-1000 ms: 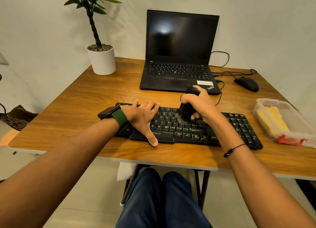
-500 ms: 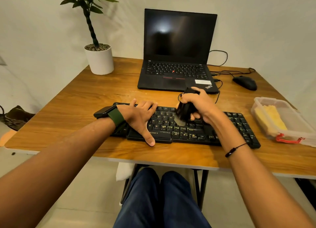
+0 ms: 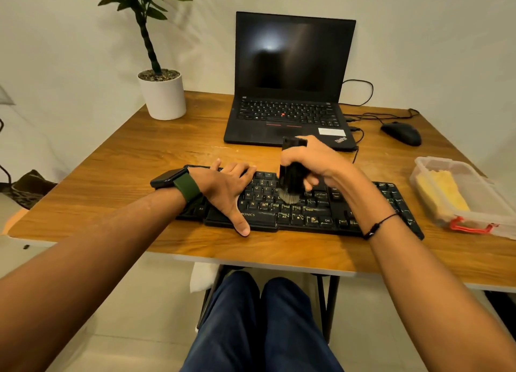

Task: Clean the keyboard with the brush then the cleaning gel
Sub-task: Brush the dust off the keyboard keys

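The right hand (image 3: pixel 312 163) grips a black brush (image 3: pixel 291 173) upright, its fingers (image 3: pixel 310 180) curled round the handle and the thumb wrapped over the near side. The grey bristles at the bottom of the brush touch the keys of the black keyboard (image 3: pixel 307 212), just below and to the left of those curled fingers, about the middle of the key rows. The left hand (image 3: pixel 223 188) lies flat on the left part of the keyboard, fingers straight and spread narrowly over the upper keys, the thumb stretched toward the near edge by the space bar; it holds nothing and presses down on the board. A dark watch with a green strap (image 3: pixel 178 181) sits on the left wrist, a thin black cord bracelet (image 3: pixel 379 225) on the right.

The keyboard lies along the near edge of the wooden tabletop (image 3: pixel 139 159). Well to the right of the right hand's fingers stands a clear plastic box with a red clasp (image 3: pixel 460 195) holding the yellow cleaning gel (image 3: pixel 444 190). Beyond the fingers an open black laptop (image 3: pixel 290 86) shows a dark screen, with a black mouse (image 3: pixel 402 133) to its right and a potted plant (image 3: pixel 159 86) far to the left.
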